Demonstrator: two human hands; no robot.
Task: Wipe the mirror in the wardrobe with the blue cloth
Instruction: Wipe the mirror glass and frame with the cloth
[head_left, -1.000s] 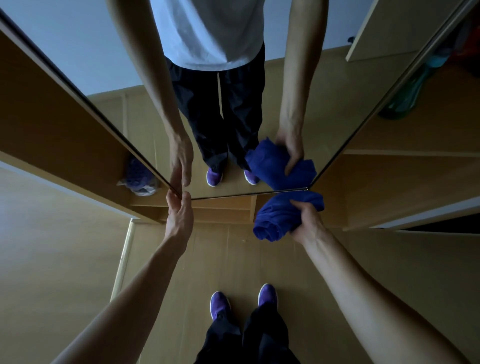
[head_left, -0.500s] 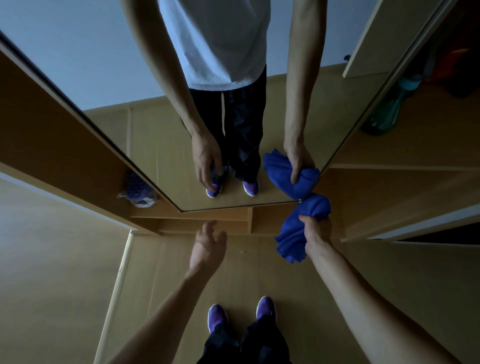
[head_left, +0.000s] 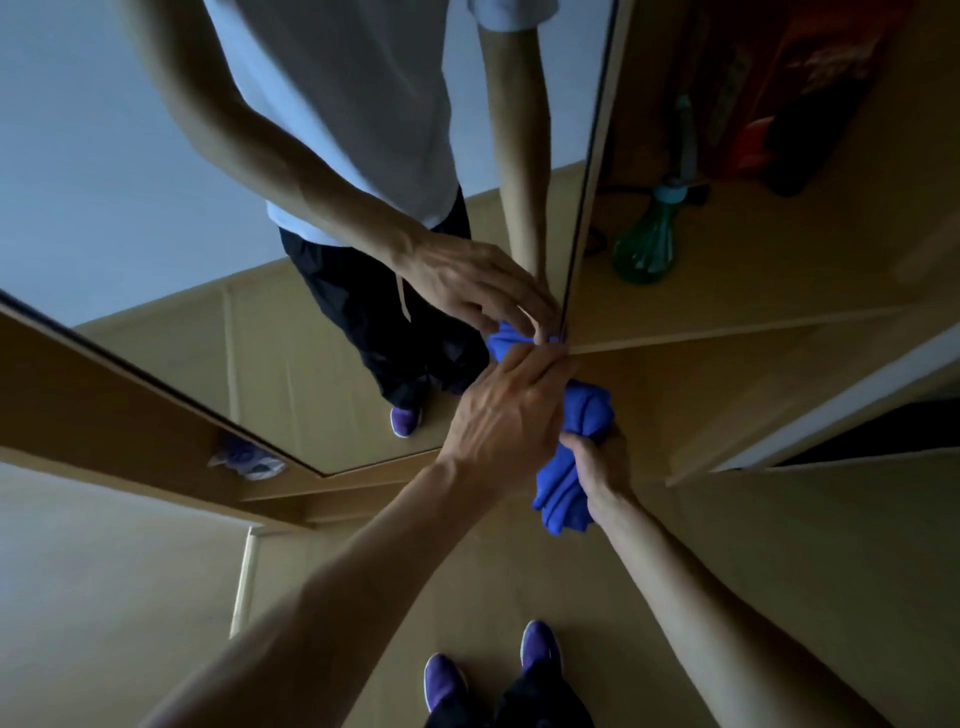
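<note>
At the far left a wooden wardrobe panel (head_left: 78, 374) runs along the dark edge of the mirror (head_left: 130, 182), and a crumpled pale and purple item (head_left: 244, 460) lies on the wardrobe's low shelf beneath it. The mirror fills the upper middle and reflects the person's white shirt, dark trousers, one purple shoe and both arms. The left hand (head_left: 511, 415) reaches across from the lower left, back of the hand toward the camera, its fingers (head_left: 545, 358) curled onto the top of the blue cloth (head_left: 571, 457) close against the mirror's right edge; how tightly they pinch it I cannot tell. The cloth is bunched into a thick roll that hangs down between the two hands, its upper end at the glass. The right hand (head_left: 602, 467) grips the roll from the right, fingers wrapped firmly around its middle. Below, two purple shoes (head_left: 540, 649) stand on the wooden floor (head_left: 363, 597). To the right, a green bottle (head_left: 644, 249) stands on a wardrobe shelf (head_left: 779, 270).
</note>
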